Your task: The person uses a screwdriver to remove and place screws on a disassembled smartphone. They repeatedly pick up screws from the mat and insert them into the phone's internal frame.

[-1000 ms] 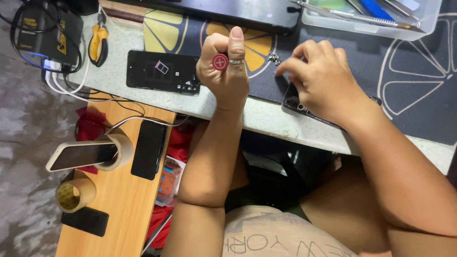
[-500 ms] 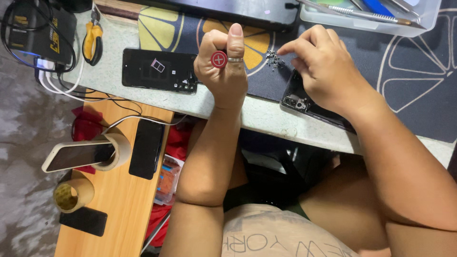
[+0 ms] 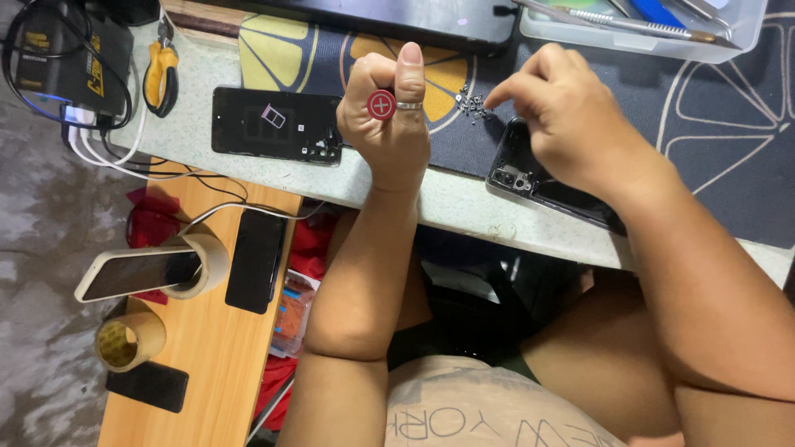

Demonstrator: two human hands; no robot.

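A pale speckled counter (image 3: 464, 203) runs across the view, partly covered by a dark mat (image 3: 729, 124) printed with citrus slices. Below it on the left stands a lower wooden shelf (image 3: 207, 372) carrying a black phone (image 3: 257, 261), a white-edged phone (image 3: 137, 275) propped in a tape roll (image 3: 211, 257), and a second tape roll (image 3: 128, 339).

On the counter lies a black phone back panel (image 3: 273, 124), with yellow-handled pliers (image 3: 161, 79) to its left. An opened phone (image 3: 538, 182) sits on the mat under the right hand (image 3: 580, 124), its camera end showing. The left hand (image 3: 389, 116) is clenched in a fist around a screwdriver with a red cap (image 3: 381, 105), thumb up, a ring on it.

The right hand's fingertips (image 3: 497, 95) are pinched down at a scatter of tiny screws (image 3: 472, 103) beside the opened phone (whether one is actually held, I cannot tell). Those screws look light, hard and easily flicked away, best taken between two fingertips; the opened phone seems fragile inside, better steadied by its edges.
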